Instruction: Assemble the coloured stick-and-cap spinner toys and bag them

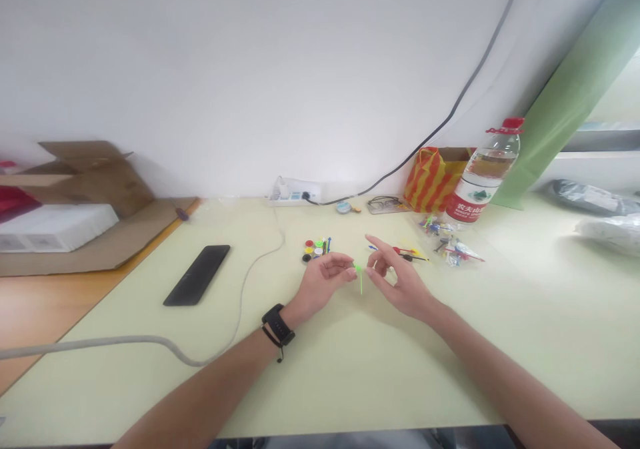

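Observation:
A small bright green plastic piece with a thin straight stem (361, 282) is pinched between the thumb and fingers of my left hand (324, 282), its stem pointing down above the table. My right hand (397, 279) is just to the right of it, index finger stretched out and thumb apart from the fingers; I see nothing held there. Beyond my left hand lie small round pieces (309, 243) in red, yellow, white, green and black, beside a blue arrow-shaped piece (329, 243). Past my right hand are red, yellow and black pointed pieces (406, 254), partly covered by the fingers.
Clear bags of small coloured parts (454, 249) lie right, before a water bottle (480, 175) and striped bag (430, 179). Glasses (384, 203) and a power strip (295, 191) sit by the wall. Left are a black phone (197, 275), grey cable (165, 343) and cardboard box (100, 182).

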Demonstrator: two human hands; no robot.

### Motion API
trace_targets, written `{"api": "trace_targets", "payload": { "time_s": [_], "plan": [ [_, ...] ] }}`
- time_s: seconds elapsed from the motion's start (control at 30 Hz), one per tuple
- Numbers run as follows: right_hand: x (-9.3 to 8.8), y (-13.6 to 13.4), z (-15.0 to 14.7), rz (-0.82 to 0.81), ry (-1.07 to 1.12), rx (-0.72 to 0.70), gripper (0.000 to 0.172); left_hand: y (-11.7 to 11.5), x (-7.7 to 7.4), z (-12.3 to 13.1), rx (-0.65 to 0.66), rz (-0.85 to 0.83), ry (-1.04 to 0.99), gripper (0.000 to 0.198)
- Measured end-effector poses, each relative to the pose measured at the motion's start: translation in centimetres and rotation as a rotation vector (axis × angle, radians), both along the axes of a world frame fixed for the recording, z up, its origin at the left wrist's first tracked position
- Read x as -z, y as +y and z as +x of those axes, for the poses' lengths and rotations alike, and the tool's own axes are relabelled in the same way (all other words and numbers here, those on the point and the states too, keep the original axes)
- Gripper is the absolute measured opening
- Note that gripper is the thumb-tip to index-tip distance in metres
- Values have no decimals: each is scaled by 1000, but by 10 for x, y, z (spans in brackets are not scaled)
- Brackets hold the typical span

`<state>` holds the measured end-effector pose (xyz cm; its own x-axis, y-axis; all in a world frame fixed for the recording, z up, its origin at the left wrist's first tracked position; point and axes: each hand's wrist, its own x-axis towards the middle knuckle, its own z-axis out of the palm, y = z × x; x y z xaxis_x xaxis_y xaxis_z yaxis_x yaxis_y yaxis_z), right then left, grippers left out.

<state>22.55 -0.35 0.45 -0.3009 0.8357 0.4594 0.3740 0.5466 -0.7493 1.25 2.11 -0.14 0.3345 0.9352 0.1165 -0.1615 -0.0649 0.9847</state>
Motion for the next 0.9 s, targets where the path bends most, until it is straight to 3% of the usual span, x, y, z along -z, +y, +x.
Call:
{"api": "trace_targets", "payload": {
  "time_s": [0.07,0.17,0.27,0.33,0.43,0.57,0.9],
  "plan": [
    [2,-1,1,37,17,33,61,0,-1,0,1,-7,-4,33],
    [2,-1,2,-8,45,41,29,0,-1,-1,6,-11,-10,33],
    [-1,2,4,-171,18,-19,56,0,0,-1,-5,-19,-16,33],
    [-4,4,5,-210,40,-6,59,0,0,-1,-9,-20,-20,34],
    [-9,6,4,-179,120,38,44,0,0,0,-2,-13,-21,34],
    [-10,4,0,-194,216,-5,23,0,1,0,5,-1,-9,33],
    [-6,-1,-3,-136,73,-66,21,2,3,-1,22,15,-9,33]
  ]
}}
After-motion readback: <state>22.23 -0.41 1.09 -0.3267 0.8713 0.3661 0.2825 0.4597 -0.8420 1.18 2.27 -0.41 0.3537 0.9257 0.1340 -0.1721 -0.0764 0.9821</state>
